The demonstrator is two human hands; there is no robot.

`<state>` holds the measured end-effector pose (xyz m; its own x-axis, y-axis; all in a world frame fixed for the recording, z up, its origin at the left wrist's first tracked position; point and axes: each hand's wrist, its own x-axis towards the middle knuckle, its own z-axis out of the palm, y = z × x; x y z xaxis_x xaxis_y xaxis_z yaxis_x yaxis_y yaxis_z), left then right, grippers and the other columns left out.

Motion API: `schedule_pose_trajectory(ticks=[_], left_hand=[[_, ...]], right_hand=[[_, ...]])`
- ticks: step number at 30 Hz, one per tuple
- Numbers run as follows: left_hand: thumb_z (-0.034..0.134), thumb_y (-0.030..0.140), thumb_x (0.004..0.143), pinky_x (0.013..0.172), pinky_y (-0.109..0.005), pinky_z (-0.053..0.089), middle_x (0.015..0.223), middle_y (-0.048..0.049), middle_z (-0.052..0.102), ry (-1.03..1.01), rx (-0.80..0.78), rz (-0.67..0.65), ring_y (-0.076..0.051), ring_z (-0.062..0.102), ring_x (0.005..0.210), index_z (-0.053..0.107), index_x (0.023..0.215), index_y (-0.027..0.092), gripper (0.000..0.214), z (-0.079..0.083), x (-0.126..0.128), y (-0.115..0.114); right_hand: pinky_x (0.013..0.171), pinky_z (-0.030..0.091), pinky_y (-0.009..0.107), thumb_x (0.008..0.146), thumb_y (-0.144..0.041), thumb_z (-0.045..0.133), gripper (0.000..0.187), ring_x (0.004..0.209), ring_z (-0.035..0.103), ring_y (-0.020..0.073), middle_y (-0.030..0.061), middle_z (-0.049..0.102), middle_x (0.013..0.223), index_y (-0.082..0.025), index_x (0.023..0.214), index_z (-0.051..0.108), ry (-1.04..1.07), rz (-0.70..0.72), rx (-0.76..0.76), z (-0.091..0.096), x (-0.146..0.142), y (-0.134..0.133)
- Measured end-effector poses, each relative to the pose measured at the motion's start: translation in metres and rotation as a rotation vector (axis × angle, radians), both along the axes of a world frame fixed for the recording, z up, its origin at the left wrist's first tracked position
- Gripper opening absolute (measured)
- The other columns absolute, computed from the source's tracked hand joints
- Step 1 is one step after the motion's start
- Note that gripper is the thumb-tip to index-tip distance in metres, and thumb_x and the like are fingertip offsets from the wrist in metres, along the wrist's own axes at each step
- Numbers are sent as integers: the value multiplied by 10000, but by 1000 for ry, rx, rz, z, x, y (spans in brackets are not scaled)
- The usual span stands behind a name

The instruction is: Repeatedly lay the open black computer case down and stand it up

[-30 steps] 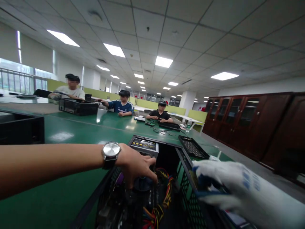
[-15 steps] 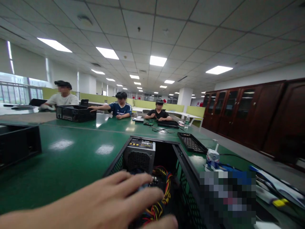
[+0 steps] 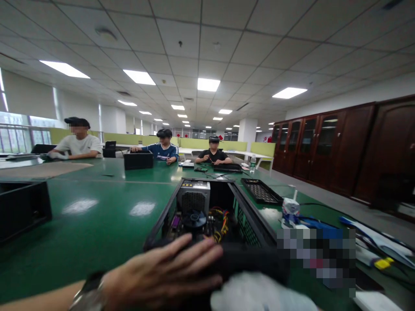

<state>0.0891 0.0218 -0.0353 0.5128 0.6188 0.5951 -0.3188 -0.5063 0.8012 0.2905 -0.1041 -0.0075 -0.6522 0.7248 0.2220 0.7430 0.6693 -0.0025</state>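
While one long green table [image 3: 97, 207] with a smooth, glossy top fills most of the view, three people sit at its far side, each wearing a dark headset. Behind them, on the right wall, stands one row of dark brown wooden cabinets [image 3: 324, 147] with glass-panelled doors.

One open black metal computer case [image 3: 246, 224] lies near the table's front edge, straight ahead, its side walls perforated with a fine mesh. Inside it sit one grey boxy power supply [image 3: 193, 195] with a round grille, one round black cooling fan [image 3: 193, 218], and one bundle of yellow, red and black wires [image 3: 220, 222]. Two more black cases are in view: one at the left edge [image 3: 22, 209] and one small box far off before the seated people [image 3: 138, 160]. One flat black perforated side panel [image 3: 261, 191] lies just beside the open case on its right.

The left hand [image 3: 162, 274], bare, with a metal wristwatch [image 3: 89, 293], lies flat on the near rim of the open case, fingers spread and pressing down, pinching nothing. The right hand [image 3: 259, 293], in a white fabric glove, sits blurred at the bottom edge just beside it; its grip cannot be told.
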Motion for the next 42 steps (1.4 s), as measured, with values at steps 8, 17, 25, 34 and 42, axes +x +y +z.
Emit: schedule_pose_trajectory(ticks=[8,17,25,34,42], left_hand=[[618,174,846,1163,-611,352,1568,-89,450,757,1035,460,-332,373,1466,654,1265,271,432,8,58,109],[509,251,997,1164,-567,355,1476,-177,507,941,1147,406,-355,407,1423,590,1264,155,295,-11,0,64],[553,204,930,1119,-506,428,1394,-84,557,824,993,428,-315,463,1343,565,1245,244,318,-36,-47,27],[536,137,893,1048,-492,483,1379,-88,526,857,773,340,-284,515,1235,401,1467,298,611,-35,-43,29],[521,185,935,996,-427,499,1258,-46,589,871,731,311,-242,545,1153,602,1210,279,301,-42,-43,31]], right_hand=[[808,531,331,836,-235,751,190,920,716,269,126,745,985,-130,982,687,220,-555,173,-22,35,208],[743,523,311,890,-354,644,174,805,702,229,77,730,892,-192,951,629,437,-664,177,-86,85,222],[1047,496,449,862,-98,521,369,1208,641,302,126,684,1303,-203,1159,711,272,-571,294,-90,87,208],[1011,523,453,842,-79,490,469,1186,643,327,139,623,1393,-192,1250,690,128,-607,348,-100,97,214],[955,547,456,862,-168,503,409,1072,692,326,162,662,1323,-189,1223,695,158,-617,395,-98,99,214]])
